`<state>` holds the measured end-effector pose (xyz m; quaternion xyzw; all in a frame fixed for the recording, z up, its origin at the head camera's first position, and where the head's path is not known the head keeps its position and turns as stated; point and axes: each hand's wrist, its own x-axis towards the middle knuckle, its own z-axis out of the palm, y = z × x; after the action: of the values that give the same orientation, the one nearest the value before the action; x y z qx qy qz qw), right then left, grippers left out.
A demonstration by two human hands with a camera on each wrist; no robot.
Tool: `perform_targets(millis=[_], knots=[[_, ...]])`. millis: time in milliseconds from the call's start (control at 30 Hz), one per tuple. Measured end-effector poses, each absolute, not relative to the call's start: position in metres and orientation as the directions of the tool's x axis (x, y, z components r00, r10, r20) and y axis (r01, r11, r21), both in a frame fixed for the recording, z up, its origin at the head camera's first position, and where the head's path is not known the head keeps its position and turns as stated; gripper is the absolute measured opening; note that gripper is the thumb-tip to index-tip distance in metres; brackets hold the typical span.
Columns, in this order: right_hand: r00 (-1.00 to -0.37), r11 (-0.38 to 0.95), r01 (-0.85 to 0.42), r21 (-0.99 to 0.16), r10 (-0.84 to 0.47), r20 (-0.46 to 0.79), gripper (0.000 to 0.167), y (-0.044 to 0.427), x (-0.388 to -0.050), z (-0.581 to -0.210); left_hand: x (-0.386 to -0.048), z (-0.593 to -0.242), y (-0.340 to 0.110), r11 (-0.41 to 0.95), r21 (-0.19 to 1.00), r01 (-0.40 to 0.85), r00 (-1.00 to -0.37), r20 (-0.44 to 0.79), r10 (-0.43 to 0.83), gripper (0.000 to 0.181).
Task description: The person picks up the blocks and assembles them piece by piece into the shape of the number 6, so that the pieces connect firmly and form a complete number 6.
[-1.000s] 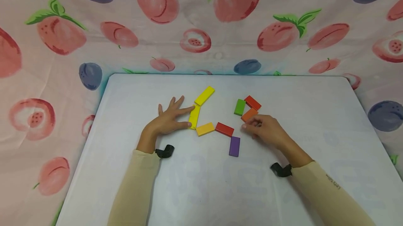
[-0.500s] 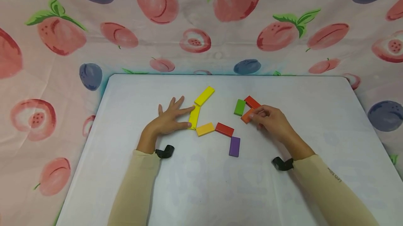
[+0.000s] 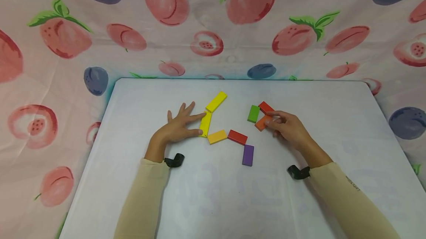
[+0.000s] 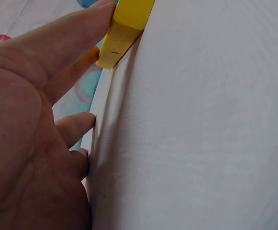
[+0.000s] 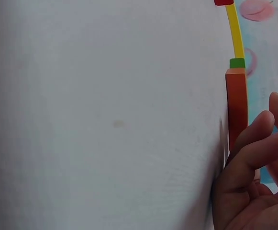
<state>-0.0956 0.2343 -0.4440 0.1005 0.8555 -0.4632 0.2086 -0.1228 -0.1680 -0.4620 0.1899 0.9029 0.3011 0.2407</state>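
From the head, we look forward and down from well above the white table [image 3: 213, 202], far enough back to include its far edge, the fruit-print cloth [image 3: 233, 54], the left hand [image 3: 179, 126] and the right hand [image 3: 287, 130]. From each wrist we look close and low along the tabletop, tipped sideways: the left wrist faces a yellow block [image 4: 127, 24], the right wrist an orange block [image 5: 237, 103]. The head view shares one block with each, and both wrists share the white surface

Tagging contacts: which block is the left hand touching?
The yellow block between the amber block and farther yellow block; only it touches the left hand.
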Motion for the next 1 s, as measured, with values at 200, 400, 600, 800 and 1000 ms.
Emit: perform_targets(millis=[200, 400, 600, 800, 1000], knots=[[-0.879, 0.560, 0.377, -0.738, -0.036, -0.476, 0.060, 0.2341, -0.0975, -0.4416, -0.1226, -0.4627, -0.1679, 0.746, 0.637, 0.195, -0.810, -0.324, 0.489, 0.066], [-0.881, 0.571, 0.361, -0.737, -0.050, -0.470, 0.053, 0.2338, -0.0991, -0.4440, -0.1222, -0.4622, -0.1677, 0.748, 0.634, 0.196, -0.810, -0.326, 0.488, 0.066], [-0.880, 0.601, 0.355, -0.716, -0.042, -0.472, 0.049, 0.2317, -0.1002, -0.4468, -0.1217, -0.4617, -0.1678, 0.746, 0.637, 0.195, -0.810, -0.324, 0.489, 0.066], [-0.888, 0.620, 0.327, -0.713, -0.057, -0.456, 0.048, 0.2310, -0.0991, -0.4455, -0.1220, -0.4618, -0.1677, 0.747, 0.634, 0.197, -0.809, -0.326, 0.490, 0.066], [-0.891, 0.663, 0.292, -0.689, -0.073, -0.448, 0.049, 0.2295, -0.0994, -0.4446, -0.1225, -0.4608, -0.1680, 0.746, 0.634, 0.202, -0.809, -0.322, 0.492, 0.066]])
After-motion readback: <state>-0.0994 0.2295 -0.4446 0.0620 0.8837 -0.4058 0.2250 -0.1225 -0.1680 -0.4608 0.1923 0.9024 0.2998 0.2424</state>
